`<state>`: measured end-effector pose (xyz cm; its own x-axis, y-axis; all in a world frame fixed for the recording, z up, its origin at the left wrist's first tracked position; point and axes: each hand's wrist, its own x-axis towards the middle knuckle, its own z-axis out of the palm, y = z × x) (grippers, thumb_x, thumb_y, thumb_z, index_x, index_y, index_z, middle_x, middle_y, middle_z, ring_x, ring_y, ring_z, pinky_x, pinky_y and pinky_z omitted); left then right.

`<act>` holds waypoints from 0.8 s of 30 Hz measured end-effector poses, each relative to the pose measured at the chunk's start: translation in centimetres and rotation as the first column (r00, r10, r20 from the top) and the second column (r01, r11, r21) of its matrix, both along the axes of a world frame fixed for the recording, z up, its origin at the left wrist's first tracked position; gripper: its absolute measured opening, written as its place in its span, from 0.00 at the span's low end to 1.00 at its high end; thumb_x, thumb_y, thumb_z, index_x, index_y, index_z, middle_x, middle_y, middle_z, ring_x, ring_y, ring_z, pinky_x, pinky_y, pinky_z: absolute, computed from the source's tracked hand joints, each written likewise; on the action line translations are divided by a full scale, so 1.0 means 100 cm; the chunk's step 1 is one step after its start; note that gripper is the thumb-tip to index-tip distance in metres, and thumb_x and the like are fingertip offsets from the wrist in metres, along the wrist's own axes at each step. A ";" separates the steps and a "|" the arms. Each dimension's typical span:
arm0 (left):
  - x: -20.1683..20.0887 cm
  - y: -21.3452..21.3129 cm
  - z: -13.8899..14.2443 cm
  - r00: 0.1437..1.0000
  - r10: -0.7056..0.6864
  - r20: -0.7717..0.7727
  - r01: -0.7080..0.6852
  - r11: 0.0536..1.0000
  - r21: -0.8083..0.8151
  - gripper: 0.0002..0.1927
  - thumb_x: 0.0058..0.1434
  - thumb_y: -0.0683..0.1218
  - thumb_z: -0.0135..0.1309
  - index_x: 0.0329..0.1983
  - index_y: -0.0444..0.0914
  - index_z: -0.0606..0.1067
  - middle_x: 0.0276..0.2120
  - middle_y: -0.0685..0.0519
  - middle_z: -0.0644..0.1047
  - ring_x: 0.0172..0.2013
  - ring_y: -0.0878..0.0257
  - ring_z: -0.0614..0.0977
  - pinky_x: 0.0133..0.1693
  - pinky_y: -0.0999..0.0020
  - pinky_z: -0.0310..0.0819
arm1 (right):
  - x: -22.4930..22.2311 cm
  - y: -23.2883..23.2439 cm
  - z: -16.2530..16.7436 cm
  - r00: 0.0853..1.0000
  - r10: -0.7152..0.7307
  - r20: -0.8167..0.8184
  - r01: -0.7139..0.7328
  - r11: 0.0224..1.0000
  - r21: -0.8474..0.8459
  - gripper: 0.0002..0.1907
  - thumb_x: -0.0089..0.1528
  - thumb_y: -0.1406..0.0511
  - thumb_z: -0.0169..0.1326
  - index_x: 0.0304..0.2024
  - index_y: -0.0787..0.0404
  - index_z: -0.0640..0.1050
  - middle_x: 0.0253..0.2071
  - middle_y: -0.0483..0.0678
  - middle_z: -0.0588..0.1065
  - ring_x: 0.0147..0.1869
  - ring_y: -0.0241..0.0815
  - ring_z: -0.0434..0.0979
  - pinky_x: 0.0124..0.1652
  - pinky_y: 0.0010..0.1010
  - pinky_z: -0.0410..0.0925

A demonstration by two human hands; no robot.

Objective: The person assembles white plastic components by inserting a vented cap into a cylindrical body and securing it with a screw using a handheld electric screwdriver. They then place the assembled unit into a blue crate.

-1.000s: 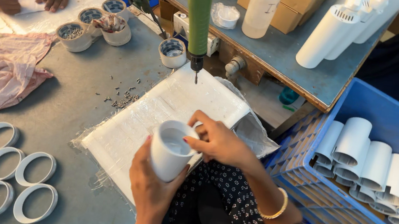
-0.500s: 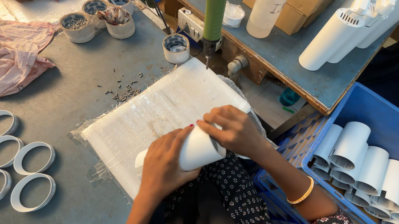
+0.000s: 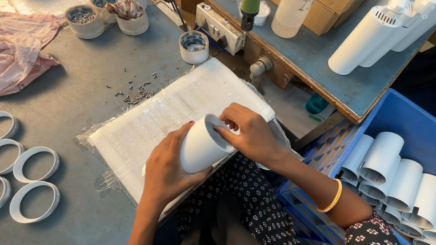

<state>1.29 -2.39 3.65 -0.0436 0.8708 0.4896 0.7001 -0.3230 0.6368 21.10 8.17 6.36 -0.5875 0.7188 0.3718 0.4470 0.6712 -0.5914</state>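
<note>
Grey worktable (image 3: 75, 96) bears a plastic-wrapped white pad (image 3: 170, 117).

Left hand (image 3: 167, 168) cupped; right hand (image 3: 249, 134) fingers seemingly curled inward.

A single head-worn view looks steeply down and slightly forward, from close above the person's lap. The grey table (image 3: 69, 101) fills the left of the frame, a blue crate (image 3: 432, 134) the right edge, a second bench (image 3: 311, 56) the top.
</note>
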 end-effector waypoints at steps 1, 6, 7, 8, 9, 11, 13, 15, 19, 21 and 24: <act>-0.001 0.000 0.000 1.000 0.001 0.012 0.000 1.000 -0.011 0.49 0.39 0.53 0.72 0.66 0.41 0.66 0.47 0.45 0.78 0.45 0.47 0.82 0.45 0.54 0.76 | -0.003 0.001 0.001 1.000 0.007 0.007 -0.008 0.999 0.048 0.11 0.61 0.62 0.63 0.38 0.63 0.78 0.34 0.47 0.76 0.35 0.39 0.77 0.35 0.29 0.70; -0.004 -0.001 0.001 0.999 0.004 0.033 -0.004 1.000 0.002 0.50 0.38 0.52 0.71 0.67 0.41 0.66 0.46 0.45 0.78 0.45 0.47 0.82 0.45 0.54 0.76 | -0.011 0.005 0.007 0.999 0.002 0.033 -0.002 1.000 0.000 0.11 0.59 0.64 0.64 0.38 0.64 0.78 0.35 0.49 0.75 0.35 0.41 0.78 0.36 0.31 0.71; -0.004 0.000 0.001 1.000 -0.002 0.031 0.002 1.000 0.001 0.50 0.38 0.52 0.71 0.67 0.41 0.65 0.46 0.45 0.78 0.45 0.47 0.82 0.45 0.54 0.76 | -0.012 0.005 0.008 0.999 0.002 0.036 -0.001 1.000 -0.014 0.11 0.59 0.64 0.64 0.38 0.65 0.78 0.35 0.49 0.75 0.36 0.42 0.78 0.36 0.32 0.71; -0.003 0.001 0.001 1.000 -0.008 0.030 0.008 1.000 0.002 0.50 0.39 0.52 0.71 0.67 0.41 0.65 0.46 0.45 0.78 0.45 0.47 0.82 0.45 0.54 0.76 | -0.011 0.003 0.009 1.000 0.015 0.003 -0.015 1.000 -0.009 0.11 0.59 0.65 0.63 0.40 0.65 0.77 0.37 0.50 0.75 0.37 0.42 0.78 0.37 0.31 0.71; -0.003 0.001 0.001 1.000 -0.010 0.018 0.010 1.000 0.004 0.50 0.38 0.52 0.71 0.67 0.41 0.65 0.46 0.45 0.78 0.45 0.47 0.82 0.45 0.54 0.76 | -0.011 0.001 0.009 0.999 0.029 -0.029 -0.029 1.000 -0.002 0.11 0.60 0.66 0.62 0.41 0.65 0.77 0.39 0.50 0.74 0.38 0.42 0.79 0.38 0.31 0.72; -0.002 0.002 0.000 1.000 -0.014 -0.003 0.014 1.000 0.007 0.50 0.38 0.52 0.71 0.67 0.41 0.65 0.47 0.44 0.78 0.45 0.47 0.82 0.45 0.54 0.76 | -0.011 -0.001 0.009 0.996 0.056 -0.073 -0.055 0.998 0.016 0.11 0.60 0.67 0.61 0.43 0.66 0.77 0.41 0.51 0.74 0.40 0.42 0.79 0.40 0.31 0.73; -0.002 0.003 0.000 1.000 -0.011 0.005 0.011 1.000 -0.012 0.50 0.38 0.52 0.72 0.66 0.41 0.66 0.46 0.45 0.78 0.44 0.47 0.82 0.44 0.54 0.76 | -0.011 -0.001 0.010 0.992 0.082 -0.099 -0.079 0.996 0.038 0.11 0.61 0.68 0.61 0.44 0.66 0.77 0.41 0.51 0.75 0.41 0.42 0.79 0.41 0.32 0.73; -0.004 0.003 0.001 1.000 -0.009 0.015 0.009 1.000 -0.018 0.50 0.38 0.53 0.72 0.67 0.41 0.65 0.45 0.45 0.78 0.44 0.47 0.82 0.44 0.54 0.76 | -0.014 0.000 0.010 0.993 0.084 -0.086 -0.076 0.993 0.094 0.11 0.61 0.68 0.62 0.44 0.66 0.78 0.40 0.50 0.75 0.42 0.43 0.79 0.42 0.33 0.72; -0.008 0.001 -0.001 0.999 -0.002 0.033 0.003 1.000 -0.023 0.50 0.39 0.53 0.72 0.67 0.41 0.65 0.45 0.45 0.78 0.44 0.48 0.82 0.44 0.55 0.77 | -0.019 0.003 0.011 0.993 0.102 -0.060 -0.092 0.985 0.148 0.10 0.60 0.68 0.62 0.42 0.65 0.78 0.39 0.50 0.76 0.41 0.43 0.79 0.41 0.33 0.72; -0.010 0.000 -0.004 0.999 -0.007 0.044 0.008 1.000 -0.023 0.50 0.39 0.53 0.72 0.67 0.41 0.65 0.46 0.45 0.78 0.46 0.48 0.82 0.45 0.55 0.77 | -0.019 0.005 0.013 0.988 0.143 -0.058 -0.130 0.973 0.192 0.10 0.61 0.68 0.62 0.42 0.66 0.77 0.40 0.50 0.75 0.42 0.43 0.78 0.42 0.33 0.71; -0.017 -0.001 -0.011 0.995 -0.058 0.084 0.060 0.998 -0.014 0.51 0.38 0.53 0.72 0.67 0.41 0.66 0.51 0.45 0.78 0.50 0.49 0.82 0.49 0.56 0.77 | -0.018 0.004 0.016 0.974 0.205 -0.099 -0.196 0.976 0.092 0.09 0.62 0.68 0.61 0.42 0.65 0.77 0.39 0.50 0.75 0.39 0.40 0.78 0.40 0.31 0.72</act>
